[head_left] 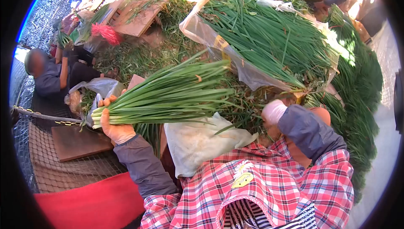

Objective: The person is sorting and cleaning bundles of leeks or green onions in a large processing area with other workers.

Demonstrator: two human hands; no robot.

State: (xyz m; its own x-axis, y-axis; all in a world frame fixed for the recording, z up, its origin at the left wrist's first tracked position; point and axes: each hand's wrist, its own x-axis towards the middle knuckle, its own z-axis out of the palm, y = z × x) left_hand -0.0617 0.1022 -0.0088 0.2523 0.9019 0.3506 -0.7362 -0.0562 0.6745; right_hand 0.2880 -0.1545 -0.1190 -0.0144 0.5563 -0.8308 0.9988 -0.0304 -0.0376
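My left hand (pixel 116 127), in a pale orange glove, is wrapped around the white stem ends of a bunch of garlic chives (pixel 168 92). The long green leaves point right and fan out over the cut litter. Across from it, my right hand (pixel 273 114) hangs low by my right knee, near loose chive scraps. Its fingers are blurred and partly hidden, so whether it holds anything does not show. A whitish cloth (pixel 202 142) lies over my lap, below the bunch. Beyond my right hand, a large heap of chives (pixel 269 35) rests on clear plastic sheeting (pixel 248 71).
More chives (pixel 357 90) are piled along the right side. Another person (pixel 52 73) sits at the left. A brown board (pixel 78 140) lies on netting, and a wooden board (pixel 136 16) stands near red ties (pixel 107 33). Chive litter (pixel 143 58) covers the ground.
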